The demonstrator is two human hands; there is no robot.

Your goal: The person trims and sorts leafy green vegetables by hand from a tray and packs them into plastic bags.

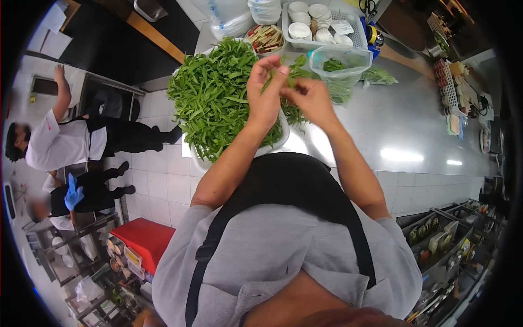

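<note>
Both my hands are raised close together over the edge of a white basket heaped with narrow green leaves. A sprig of leafy greens runs between them. My left hand is closed, with a few leaves showing between thumb and fingers. Thumb and fingertips of my right hand pinch the sprig near its stem. Under my hands, more stems lie on the steel table, partly hidden. Just right of my right hand, an open clear plastic bag holds more greens.
Behind the bag stands a white crate of small white dishes. A bowl of cut red-and-white sticks sits beside it. Another bunch of greens lies on the steel table. Two people in aprons stand at the left, near a red box.
</note>
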